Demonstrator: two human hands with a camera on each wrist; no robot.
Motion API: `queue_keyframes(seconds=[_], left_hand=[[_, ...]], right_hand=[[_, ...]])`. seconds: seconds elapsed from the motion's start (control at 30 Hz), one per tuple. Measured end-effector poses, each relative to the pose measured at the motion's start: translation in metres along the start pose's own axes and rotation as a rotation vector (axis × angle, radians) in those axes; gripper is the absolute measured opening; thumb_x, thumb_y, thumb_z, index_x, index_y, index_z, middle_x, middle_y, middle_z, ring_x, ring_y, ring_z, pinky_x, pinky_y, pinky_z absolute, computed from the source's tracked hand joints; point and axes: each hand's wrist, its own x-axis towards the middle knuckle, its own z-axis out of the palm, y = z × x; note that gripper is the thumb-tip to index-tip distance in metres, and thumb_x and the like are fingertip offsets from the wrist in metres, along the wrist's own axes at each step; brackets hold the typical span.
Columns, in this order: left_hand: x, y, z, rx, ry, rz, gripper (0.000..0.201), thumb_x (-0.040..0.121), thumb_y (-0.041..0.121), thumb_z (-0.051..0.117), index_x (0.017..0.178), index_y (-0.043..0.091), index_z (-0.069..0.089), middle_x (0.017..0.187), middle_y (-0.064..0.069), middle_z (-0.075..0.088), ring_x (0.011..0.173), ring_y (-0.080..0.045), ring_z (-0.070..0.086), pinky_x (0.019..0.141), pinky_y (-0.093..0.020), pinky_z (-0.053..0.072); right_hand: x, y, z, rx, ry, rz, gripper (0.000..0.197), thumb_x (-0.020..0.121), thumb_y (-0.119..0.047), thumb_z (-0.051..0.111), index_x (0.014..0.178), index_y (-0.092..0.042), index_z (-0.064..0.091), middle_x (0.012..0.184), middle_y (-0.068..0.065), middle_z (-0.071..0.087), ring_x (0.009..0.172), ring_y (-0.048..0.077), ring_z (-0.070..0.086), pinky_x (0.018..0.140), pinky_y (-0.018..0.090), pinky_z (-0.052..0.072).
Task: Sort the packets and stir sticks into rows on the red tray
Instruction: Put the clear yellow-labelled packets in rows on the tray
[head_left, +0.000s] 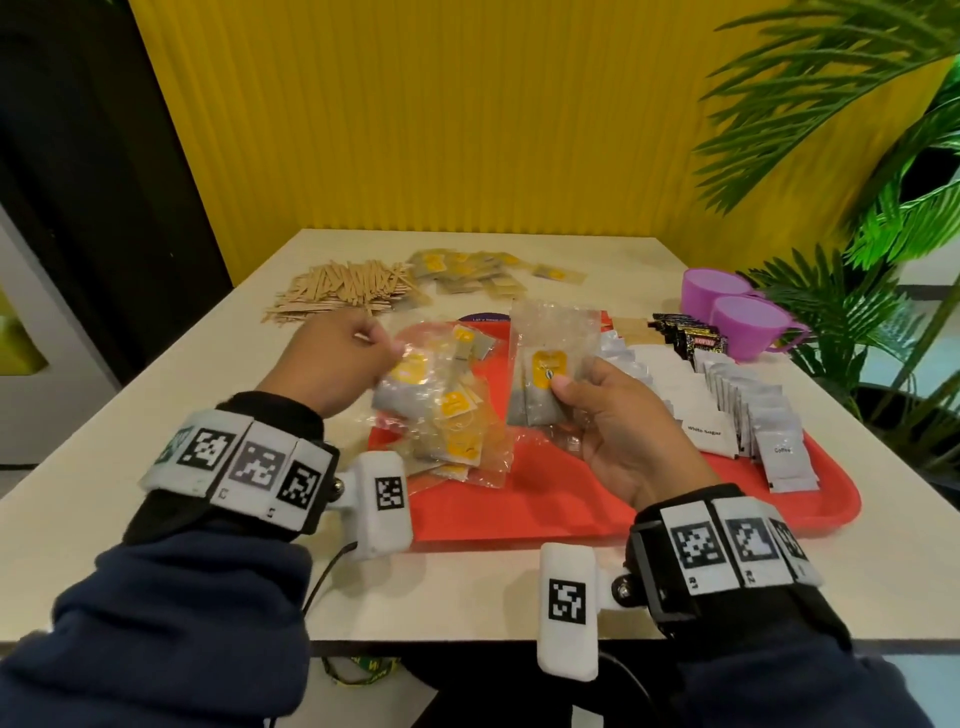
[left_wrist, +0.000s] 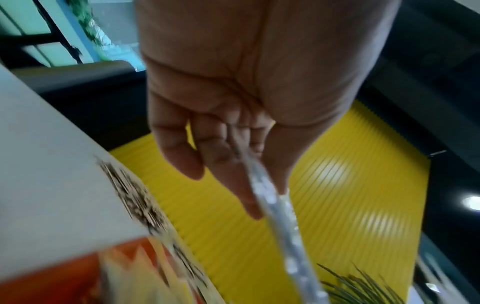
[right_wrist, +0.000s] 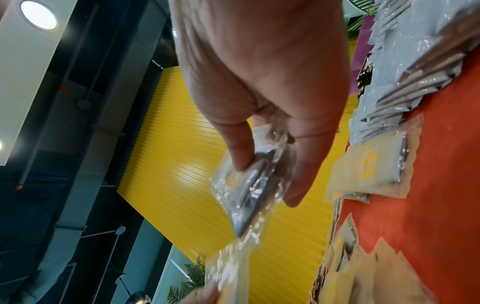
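My right hand (head_left: 566, 387) pinches a small stack of clear-wrapped tea packets with yellow labels (head_left: 545, 369) upright above the red tray (head_left: 571, 509). In the right wrist view the thumb and fingers (right_wrist: 241, 156) clamp those packets (right_wrist: 249, 197). My left hand (head_left: 387, 353) pinches the edge of another clear tea packet (head_left: 408, 382) over the tray's left side; the left wrist view shows that packet (left_wrist: 275, 205) edge-on between thumb and fingers. A loose heap of tea packets (head_left: 457, 436) lies on the tray's left. Wooden stir sticks (head_left: 343, 291) are piled on the table at the far left.
White sugar packets (head_left: 696, 410) and coffee packets (head_left: 769, 431) stand in rows on the tray's right, with black packets (head_left: 685, 332) behind. Two purple cups (head_left: 737, 306) sit at the far right beside a plant (head_left: 857, 291). More tea packets (head_left: 467, 270) lie at the back.
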Motion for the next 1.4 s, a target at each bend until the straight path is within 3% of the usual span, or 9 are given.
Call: queue_keyframes(seconds=[0.13,0.3,0.5,0.73,0.87,1.0,1.2,1.3,1.4], left_hand=[[-0.003,0.015,0.029,-0.233,-0.125,0.095,0.024,0.087,0.013,0.062,0.067,0.017,0.049,0.072,-0.011,0.063,0.055,-0.014,0.049,0.054,-0.024,0.037],[-0.005,0.022,0.053,-0.223,-0.177,0.135,0.024,0.088,0.009,0.059,0.066,0.016,0.050,0.051,0.004,0.045,0.036,0.001,0.037,0.042,-0.011,0.031],[0.004,0.022,0.057,-0.305,-0.147,0.100,0.029,0.089,0.015,0.060,0.063,0.018,0.047,0.065,0.000,0.055,0.050,-0.010,0.041,0.054,-0.026,0.036],[0.001,0.028,0.061,-0.485,-0.268,-0.037,0.018,0.088,0.012,0.062,0.071,0.017,0.057,0.067,0.000,0.054,0.043,-0.005,0.047,0.047,-0.018,0.044],[0.011,0.023,0.047,-0.184,-0.323,-0.102,0.014,0.090,0.023,0.059,0.077,0.020,0.055,0.078,0.002,0.057,0.067,-0.013,0.054,0.057,-0.023,0.044],[0.028,0.020,0.034,0.185,-0.361,-0.106,0.007,0.092,0.012,0.053,0.091,0.017,0.057,0.092,-0.005,0.055,0.081,-0.021,0.048,0.060,-0.025,0.039],[0.039,0.032,0.036,0.784,-0.580,0.024,0.051,0.091,-0.003,0.035,0.135,0.022,0.045,0.144,-0.005,0.037,0.126,-0.023,0.041,0.086,-0.026,0.040],[0.042,0.033,0.045,1.064,-0.684,0.121,0.059,0.095,0.005,0.037,0.146,0.033,0.024,0.155,-0.006,0.016,0.138,-0.024,0.026,0.100,-0.031,0.036],[0.044,0.035,0.053,1.271,-0.767,0.148,0.066,0.092,0.011,0.053,0.146,0.035,0.023,0.154,-0.006,0.014,0.138,-0.024,0.026,0.093,-0.030,0.038]], right_hand=[[-0.003,0.000,0.004,-0.030,-0.072,0.000,0.012,0.093,-0.005,0.048,0.084,-0.013,0.051,0.079,0.004,0.058,0.068,0.013,0.058,0.066,0.030,0.050],[-0.004,0.001,0.005,-0.051,-0.097,0.003,0.017,0.093,-0.005,0.048,0.105,-0.012,0.056,0.087,0.006,0.061,0.077,0.019,0.058,0.071,0.035,0.050],[-0.001,0.001,0.002,-0.019,-0.038,0.005,0.021,0.093,-0.002,0.048,0.111,-0.011,0.054,0.086,0.005,0.062,0.072,0.016,0.059,0.065,0.032,0.050],[0.002,0.003,0.001,-0.055,-0.018,0.022,0.027,0.093,-0.003,0.048,0.120,-0.007,0.050,0.096,0.011,0.059,0.077,0.018,0.058,0.062,0.031,0.050],[0.002,0.000,-0.007,-0.050,0.046,-0.004,0.020,0.092,0.001,0.049,0.098,-0.017,0.052,0.078,0.001,0.061,0.058,0.008,0.059,0.045,0.020,0.049],[0.004,-0.001,-0.012,-0.021,0.094,-0.033,0.022,0.091,0.002,0.050,0.104,-0.015,0.053,0.083,0.002,0.062,0.066,0.012,0.059,0.059,0.027,0.049],[0.002,-0.002,-0.012,-0.041,0.085,-0.050,0.027,0.091,0.003,0.050,0.072,-0.016,0.053,0.059,-0.003,0.061,0.052,0.007,0.057,0.056,0.024,0.046],[0.002,-0.002,-0.013,-0.035,0.086,-0.050,0.024,0.090,0.003,0.050,0.076,-0.016,0.057,0.059,-0.005,0.063,0.058,0.011,0.056,0.061,0.029,0.042],[0.000,-0.003,-0.014,-0.037,0.099,-0.045,0.021,0.089,0.003,0.051,0.084,-0.015,0.060,0.066,-0.002,0.064,0.064,0.014,0.056,0.063,0.031,0.041]])
